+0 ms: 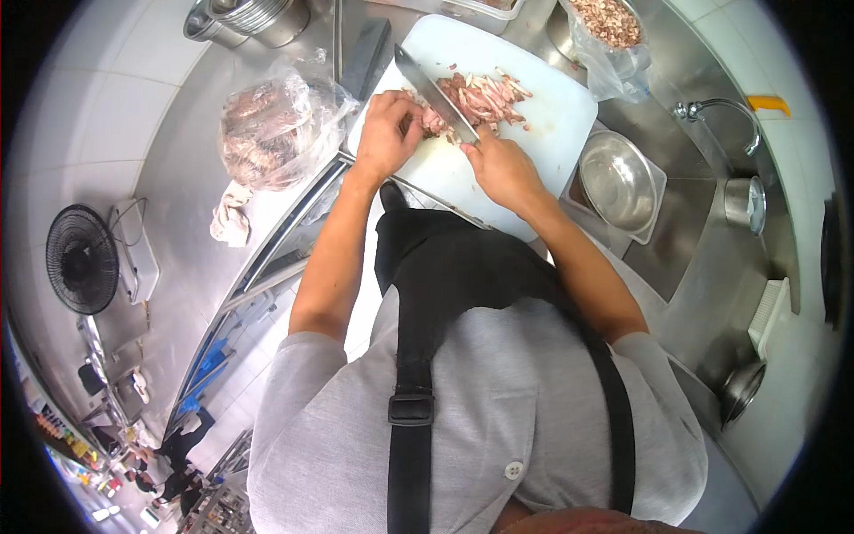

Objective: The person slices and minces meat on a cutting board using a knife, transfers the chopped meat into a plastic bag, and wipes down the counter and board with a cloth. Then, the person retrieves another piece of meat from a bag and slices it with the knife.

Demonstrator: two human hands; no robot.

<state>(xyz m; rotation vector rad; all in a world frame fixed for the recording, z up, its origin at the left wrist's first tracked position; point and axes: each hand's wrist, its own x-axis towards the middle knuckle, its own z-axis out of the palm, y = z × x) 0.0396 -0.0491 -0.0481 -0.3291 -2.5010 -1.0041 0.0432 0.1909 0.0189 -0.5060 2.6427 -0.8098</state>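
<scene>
Knife (pixel 436 96) is gripped by the handle in the right hand (pixel 503 169), fingers wrapped round it. Meat piece (pixel 433 121) is held down on the white cutting board (pixel 556 133) by the left hand (pixel 389 133), fingers bent over it; exact fingertip contact can't be told. The blade is placed slantwise between that piece and the pile of cut strips (pixel 485 100), tip pointed toward the far left corner of the board.

Main risk: the left fingers could be nicked, since they are set just beside the blade. This would be caused by the piece rolling or sliding, or by fingertips not being tucked back. Slipping is judged likely, as raw meat is probably slick. Uneven strips could be produced if the piece is pressed loosely. Some strips could be pushed off the pile or mixed with the uncut part if the blade is swept sideways. The board could be shifted under a hard stroke if its underside is wet; that side is hidden.

More meat is kept in a clear bag (pixel 280 133) on the steel desk (pixel 182 191), left of the board, with a cloth (pixel 231 216) near it. A metal bowl (pixel 616 182) is seated in a tray (pixel 652 209) to the right; strips could be spilled between board and bowl if carried carelessly.
</scene>
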